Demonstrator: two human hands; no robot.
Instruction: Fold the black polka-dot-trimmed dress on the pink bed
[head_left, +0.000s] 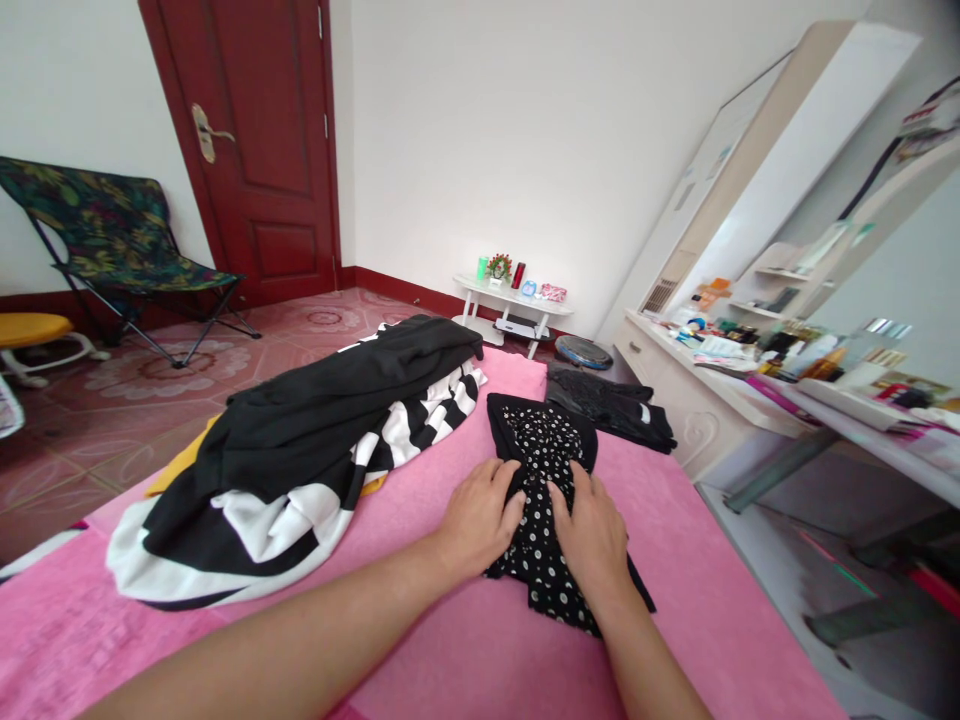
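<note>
A black garment with white polka dots [541, 440] lies partly folded on the pink bedspread [450, 630]; its kind is unclear. My left hand [480, 518] rests on its left side, fingers pointing away from me and the thumb apart from them. On the right side lies my right hand [594, 532], also with its thumb apart, the palm over the cloth. Both hands press on the fabric from above. Just beyond it is a folded black garment [619, 408] with a small white label. To the left is a heap of black and white clothes [300, 430] with checkered cloth and some yellow showing.
A dressing table [675, 375] crowded with bottles and small items stands along the right, with a mirror above. A low white table [517, 297] holds a flower pot and cups by the far wall. At left are a folding chair [112, 235], a yellow stool [34, 328] and a red door [259, 150].
</note>
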